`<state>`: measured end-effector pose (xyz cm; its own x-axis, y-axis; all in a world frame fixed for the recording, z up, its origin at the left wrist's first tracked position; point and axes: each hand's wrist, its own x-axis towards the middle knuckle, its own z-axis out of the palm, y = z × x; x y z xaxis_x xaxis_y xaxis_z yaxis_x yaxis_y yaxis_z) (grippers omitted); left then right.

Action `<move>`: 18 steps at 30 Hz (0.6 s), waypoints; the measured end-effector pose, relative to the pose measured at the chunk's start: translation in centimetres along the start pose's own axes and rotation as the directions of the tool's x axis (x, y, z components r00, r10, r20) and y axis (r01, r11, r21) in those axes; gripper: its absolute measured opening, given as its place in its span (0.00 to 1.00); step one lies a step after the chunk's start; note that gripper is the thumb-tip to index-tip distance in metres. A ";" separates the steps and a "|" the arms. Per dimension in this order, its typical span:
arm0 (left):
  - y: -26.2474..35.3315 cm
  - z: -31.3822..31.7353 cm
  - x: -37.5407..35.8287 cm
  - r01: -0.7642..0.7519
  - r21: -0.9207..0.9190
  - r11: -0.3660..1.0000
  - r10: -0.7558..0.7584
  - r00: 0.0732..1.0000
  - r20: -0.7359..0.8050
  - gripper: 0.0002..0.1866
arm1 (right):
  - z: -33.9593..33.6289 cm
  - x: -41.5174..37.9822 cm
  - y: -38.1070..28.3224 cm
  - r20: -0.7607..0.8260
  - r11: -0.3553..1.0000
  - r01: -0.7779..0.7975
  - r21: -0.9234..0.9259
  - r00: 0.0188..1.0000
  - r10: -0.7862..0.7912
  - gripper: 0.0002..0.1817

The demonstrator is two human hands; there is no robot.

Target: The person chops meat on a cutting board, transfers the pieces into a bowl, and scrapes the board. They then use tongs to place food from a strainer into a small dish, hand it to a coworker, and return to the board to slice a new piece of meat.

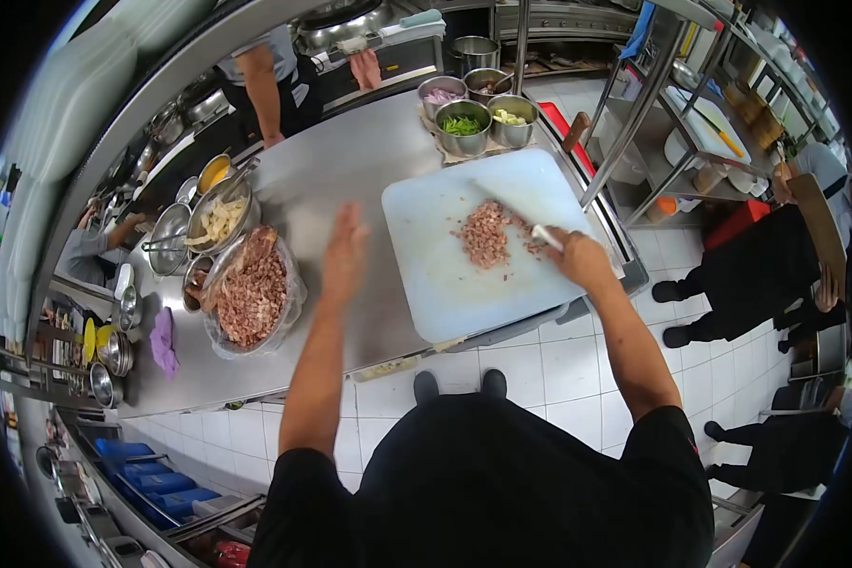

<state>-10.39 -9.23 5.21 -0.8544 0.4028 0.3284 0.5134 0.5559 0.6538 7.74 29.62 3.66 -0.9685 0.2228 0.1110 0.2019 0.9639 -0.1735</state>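
Note:
My right hand (582, 257) is closed around the white handle of a knife (516, 209), whose blade lies low over the white cutting board (426, 293). Beside the blade sits a small pile of chopped meat (484, 237), with loose bits scattered around it. My left hand (346, 248) is raised over the steel table, left of the board, fingers stretched out and holding nothing. Further left, a plastic-lined bowl (298, 301) is heaped with more chopped meat (253, 293), and a larger piece of meat (246, 254) rests on its far side.
Behind the board stand several metal pots, one with chopped greens (461, 125). A bowl of pale pieces (221, 220) and a purple cloth (163, 343) are on the left. A person holding a brown board (817, 227) stands at right; another person's arm (261, 90) shows across the table.

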 end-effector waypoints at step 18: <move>8.0 17.3 2.4 -0.116 -0.346 0.931 0.288 0.818 0.498 0.28 | -2.4 -11.0 -3.8 0.059 0.941 -0.296 0.162 0.955 0.290 0.22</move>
<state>-6.95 8.81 -0.54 -0.5109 0.8517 0.1168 0.5492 0.2189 0.8065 17.98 23.86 5.47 -0.8752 0.4838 -0.0018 0.4529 0.8178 -0.3550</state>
